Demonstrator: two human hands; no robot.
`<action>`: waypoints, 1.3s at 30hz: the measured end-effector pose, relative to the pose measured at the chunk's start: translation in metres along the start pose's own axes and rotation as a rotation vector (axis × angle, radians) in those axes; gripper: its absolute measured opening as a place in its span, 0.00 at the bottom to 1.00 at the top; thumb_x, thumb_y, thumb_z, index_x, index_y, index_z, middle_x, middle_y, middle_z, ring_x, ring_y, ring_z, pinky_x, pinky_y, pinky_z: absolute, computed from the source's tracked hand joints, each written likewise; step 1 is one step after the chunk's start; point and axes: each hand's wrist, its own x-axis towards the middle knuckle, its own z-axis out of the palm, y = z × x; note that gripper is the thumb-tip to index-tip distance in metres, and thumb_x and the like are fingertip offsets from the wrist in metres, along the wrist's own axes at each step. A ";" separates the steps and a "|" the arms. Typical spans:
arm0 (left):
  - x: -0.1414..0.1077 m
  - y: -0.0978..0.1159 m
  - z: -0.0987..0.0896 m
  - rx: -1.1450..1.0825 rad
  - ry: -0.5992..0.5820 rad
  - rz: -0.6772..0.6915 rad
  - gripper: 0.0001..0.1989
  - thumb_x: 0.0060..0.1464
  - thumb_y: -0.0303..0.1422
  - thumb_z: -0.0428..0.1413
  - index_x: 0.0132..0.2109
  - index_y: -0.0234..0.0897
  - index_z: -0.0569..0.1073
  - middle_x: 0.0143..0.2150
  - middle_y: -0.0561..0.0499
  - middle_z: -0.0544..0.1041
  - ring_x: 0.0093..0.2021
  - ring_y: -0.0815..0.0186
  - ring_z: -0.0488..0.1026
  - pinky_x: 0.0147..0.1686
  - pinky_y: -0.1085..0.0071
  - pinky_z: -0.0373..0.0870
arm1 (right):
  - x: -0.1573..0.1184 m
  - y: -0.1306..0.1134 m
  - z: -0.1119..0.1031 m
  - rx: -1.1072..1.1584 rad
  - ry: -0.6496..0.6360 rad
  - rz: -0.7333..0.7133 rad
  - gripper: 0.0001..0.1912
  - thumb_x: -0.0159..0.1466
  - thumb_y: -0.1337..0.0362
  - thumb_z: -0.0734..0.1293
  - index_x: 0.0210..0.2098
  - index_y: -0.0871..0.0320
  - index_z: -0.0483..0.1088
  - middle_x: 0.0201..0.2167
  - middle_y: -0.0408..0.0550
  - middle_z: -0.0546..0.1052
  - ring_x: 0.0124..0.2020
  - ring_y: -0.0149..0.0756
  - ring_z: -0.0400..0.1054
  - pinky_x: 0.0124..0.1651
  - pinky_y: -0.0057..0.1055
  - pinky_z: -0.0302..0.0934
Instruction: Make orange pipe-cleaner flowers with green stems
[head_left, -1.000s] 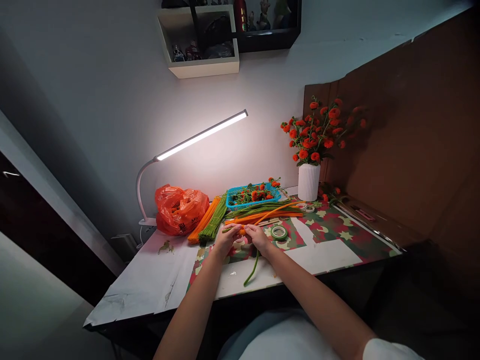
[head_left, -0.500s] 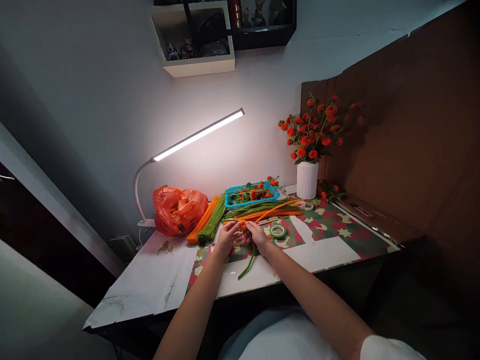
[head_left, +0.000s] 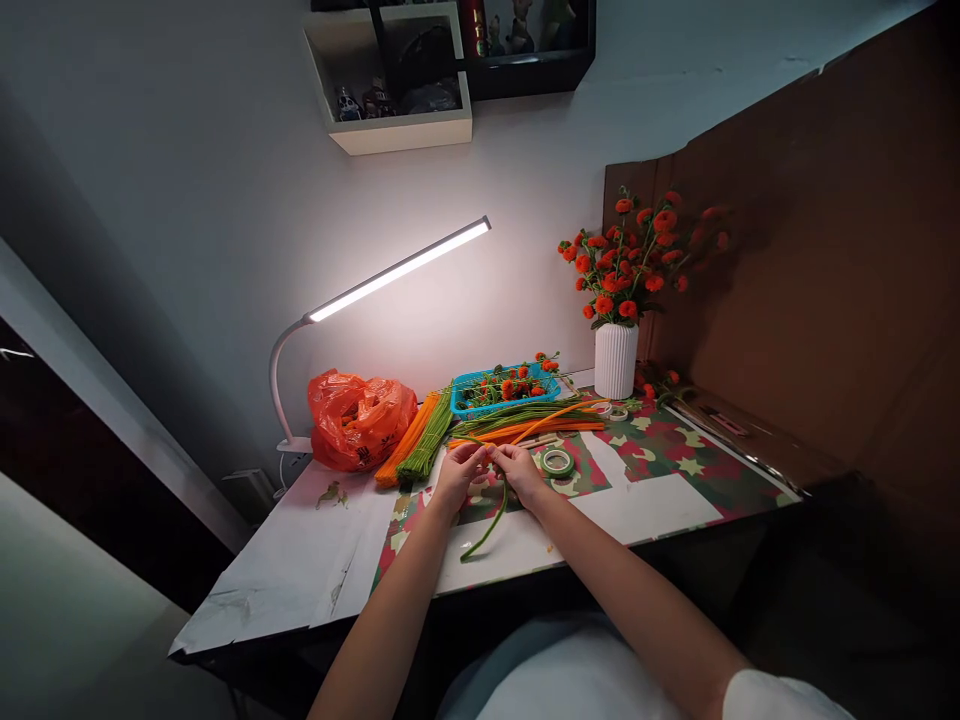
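My left hand point(head_left: 460, 474) and my right hand point(head_left: 520, 472) meet above the table, thumbs and fingertips pinched together. Between them they grip a green pipe cleaner point(head_left: 496, 518); its loose end curves down toward the table's front edge. A bit of green also sticks out behind my left fingers. Whatever else lies within the pinch is hidden by the fingers. Just right of my right hand lies a roll of green tape point(head_left: 556, 462). Orange pipe cleaners point(head_left: 574, 425) and green pipe cleaners point(head_left: 517, 413) lie in bundles behind my hands.
Behind the bundles sits a blue basket point(head_left: 456, 402) of orange flowers. A white ribbed vase point(head_left: 615, 362) of orange flowers stands back right. More bundled green pipe cleaners point(head_left: 427, 442) lie beside an orange plastic bag point(head_left: 358, 420). A lit lamp point(head_left: 401, 268) arches overhead.
My fingertips have drawn closer together, and the orange piece between them no longer shows clearly. The hanging end of the green pipe cleaner has swung left.
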 end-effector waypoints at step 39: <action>-0.010 0.011 0.010 0.252 -0.006 0.156 0.17 0.28 0.38 0.70 0.21 0.33 0.72 0.16 0.59 0.63 0.17 0.75 0.60 0.17 0.78 0.62 | -0.002 -0.003 -0.002 0.188 -0.059 0.223 0.25 0.45 0.45 0.73 0.19 0.59 0.62 0.11 0.34 0.59 0.14 0.22 0.50 0.18 0.24 0.44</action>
